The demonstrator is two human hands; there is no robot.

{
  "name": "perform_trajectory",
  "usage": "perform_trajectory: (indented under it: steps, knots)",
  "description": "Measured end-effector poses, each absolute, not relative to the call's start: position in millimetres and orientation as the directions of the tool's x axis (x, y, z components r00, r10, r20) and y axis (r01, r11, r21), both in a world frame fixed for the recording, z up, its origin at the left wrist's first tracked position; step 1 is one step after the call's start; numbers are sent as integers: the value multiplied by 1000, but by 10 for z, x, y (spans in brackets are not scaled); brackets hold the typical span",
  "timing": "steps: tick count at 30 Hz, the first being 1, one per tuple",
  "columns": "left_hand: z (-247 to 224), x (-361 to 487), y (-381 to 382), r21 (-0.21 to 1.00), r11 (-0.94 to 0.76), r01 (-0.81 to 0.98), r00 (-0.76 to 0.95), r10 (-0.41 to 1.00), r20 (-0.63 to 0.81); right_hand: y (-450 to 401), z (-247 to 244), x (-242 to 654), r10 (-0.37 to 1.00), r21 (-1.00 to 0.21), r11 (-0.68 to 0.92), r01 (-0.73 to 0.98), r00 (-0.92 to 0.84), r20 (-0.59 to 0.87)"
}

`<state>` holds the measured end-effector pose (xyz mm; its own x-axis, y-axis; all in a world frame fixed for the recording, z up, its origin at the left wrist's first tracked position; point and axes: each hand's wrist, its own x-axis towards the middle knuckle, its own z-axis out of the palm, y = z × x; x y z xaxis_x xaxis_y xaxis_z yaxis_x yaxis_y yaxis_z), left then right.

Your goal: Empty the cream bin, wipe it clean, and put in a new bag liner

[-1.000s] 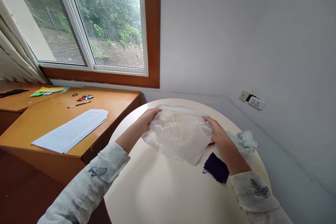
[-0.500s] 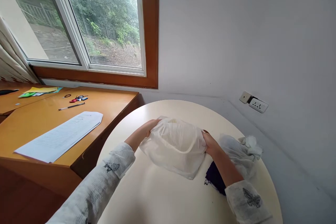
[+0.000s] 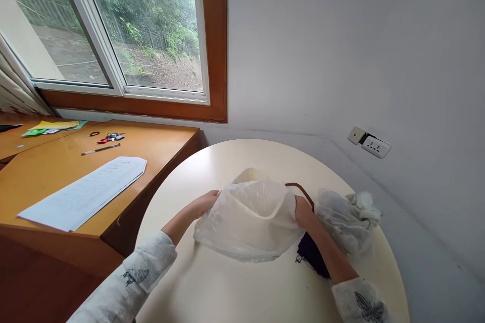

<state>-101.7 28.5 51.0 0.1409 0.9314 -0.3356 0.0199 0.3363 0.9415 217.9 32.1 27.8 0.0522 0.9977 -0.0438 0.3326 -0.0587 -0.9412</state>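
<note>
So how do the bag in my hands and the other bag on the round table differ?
The held bag is spread wide between both hands; the other bag is bunched up. The held bag's mouth gapes, while the other bag's top looks twisted or knotted. Both are whitish and thin.

plastic bag point(image 3: 246, 239): white, semi-see-through, thin & crinkly, no print visible. held at both sides, spread wide l-to-r over middle of round cream table point(image 3: 223, 290). top part looks open, w/ near edge sagging in a deep curve & far edge up behind it. lower part puffed out, bottom edge rounded. can't tell if underside touches tbl, or what's inside.
</note>
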Motion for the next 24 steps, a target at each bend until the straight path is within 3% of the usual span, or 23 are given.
perform_trajectory:
  steps: [3, 5, 7, 9, 11, 14, 18, 24]
  knots:
    - [572, -1040, 232, 929, 314, 196, 131, 930, -342, 274, 290, 2186, 999, -915, -25, 403, 47, -6]
    - [658, -1072, 188, 915, 241, 325, 47, 962, -270, 235, 314, 2204, 997, -892, -15, 451, 71, 18]
    - [775, -1098, 109, 888, 95, 451, -99, 994, -56, 179, 367, 2229, 983, -851, 30, 525, 140, 121]
    - [905, -1092, -22, 811, -94, 577, -192, 950, 246, 88, 448, 2255, 927, -798, 116, 591, 225, 301]
    - [1009, -1038, -193, 688, -244, 683, -123, 890, 438, -48, 539, 2270, 848, -759, 217, 614, 267, 459]
    - [1045, -868, -445, 545, -338, 767, 97, 901, 422, -303, 642, 2240, 825, -688, 383, 616, 107, 555]
    - [883, -576, -624, 500, -353, 791, 227, 928, 297, -566, 665, 2062, 809, -519, 558, 648, -286, 513]
    - [691, -230, -662, 593, -379, 710, 225, 921, 320, -639, 562, 1743, 781, -474, 585, 658, -299, 549]
